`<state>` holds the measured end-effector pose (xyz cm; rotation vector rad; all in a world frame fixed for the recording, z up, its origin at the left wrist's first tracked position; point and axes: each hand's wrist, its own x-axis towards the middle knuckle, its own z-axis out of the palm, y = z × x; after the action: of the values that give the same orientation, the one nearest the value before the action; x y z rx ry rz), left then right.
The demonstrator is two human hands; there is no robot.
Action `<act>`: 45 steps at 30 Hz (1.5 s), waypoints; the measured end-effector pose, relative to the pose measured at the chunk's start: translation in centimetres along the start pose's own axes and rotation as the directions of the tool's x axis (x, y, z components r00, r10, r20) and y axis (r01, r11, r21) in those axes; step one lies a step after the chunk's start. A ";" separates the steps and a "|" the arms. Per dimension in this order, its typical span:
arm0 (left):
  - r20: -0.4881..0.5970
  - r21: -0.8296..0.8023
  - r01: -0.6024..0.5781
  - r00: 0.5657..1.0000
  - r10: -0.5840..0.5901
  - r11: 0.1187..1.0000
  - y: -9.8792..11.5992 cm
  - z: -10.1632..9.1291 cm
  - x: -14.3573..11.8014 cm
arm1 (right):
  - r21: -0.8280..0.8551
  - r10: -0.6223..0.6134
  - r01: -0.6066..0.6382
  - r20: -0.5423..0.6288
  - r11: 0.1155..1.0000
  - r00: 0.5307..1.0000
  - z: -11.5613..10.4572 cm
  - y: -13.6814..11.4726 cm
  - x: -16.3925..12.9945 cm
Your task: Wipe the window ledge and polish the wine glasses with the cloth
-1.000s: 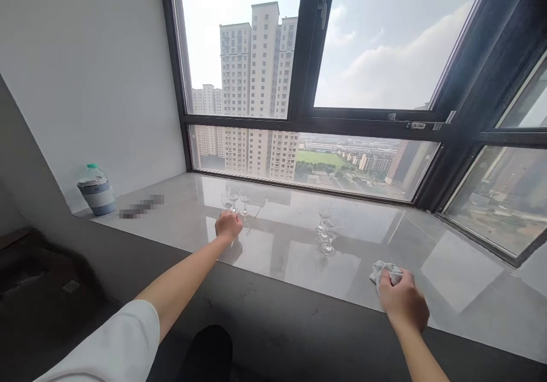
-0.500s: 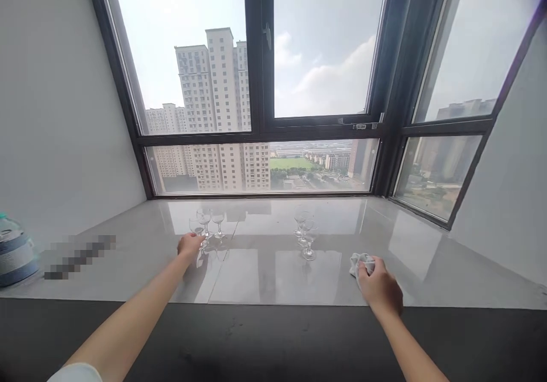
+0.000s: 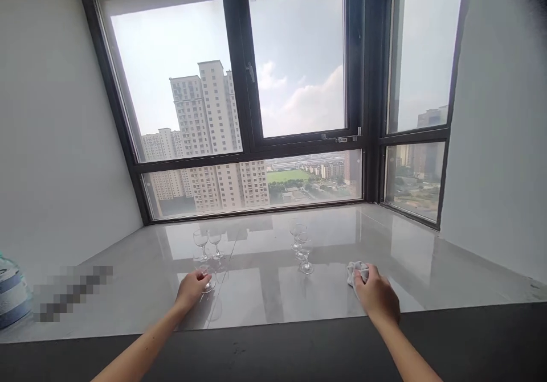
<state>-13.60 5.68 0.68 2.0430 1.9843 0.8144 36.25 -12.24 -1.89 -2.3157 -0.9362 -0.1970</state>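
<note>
We are closing our left hand [image 3: 193, 287] around a stemmed glass [image 3: 207, 274] standing upright on the counter [image 3: 265, 291], just ahead of that hand and well apart from our right hand [image 3: 376, 294], which is clenching a white cloth [image 3: 356, 270].

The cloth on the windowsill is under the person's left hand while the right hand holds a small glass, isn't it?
No, the hands are swapped. The head view shows the cloth on the windowsill under the right hand, while the left hand holds the small glass.
</note>
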 end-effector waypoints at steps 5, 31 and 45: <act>0.023 0.041 -0.001 1.000 0.000 0.999 2.8 1.8 -4.1 | -0.007 -0.017 0.017 -0.017 1.000 1.000 -0.1 -0.1 0.0; 0.007 0.220 -0.073 0.997 0.073 0.973 7.3 1.1 -8.4 | -0.033 -0.046 0.049 0.071 0.998 0.996 0.4 1.0 0.2; 0.033 0.192 -0.052 0.998 0.047 0.980 7.8 0.6 -8.7 | -0.049 -0.029 0.033 0.070 0.998 0.997 -0.5 0.2 -0.4</act>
<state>-6.22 -3.28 1.79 2.2032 2.0777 0.6192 36.16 -12.84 -1.74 -2.3686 -1.0126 -0.1556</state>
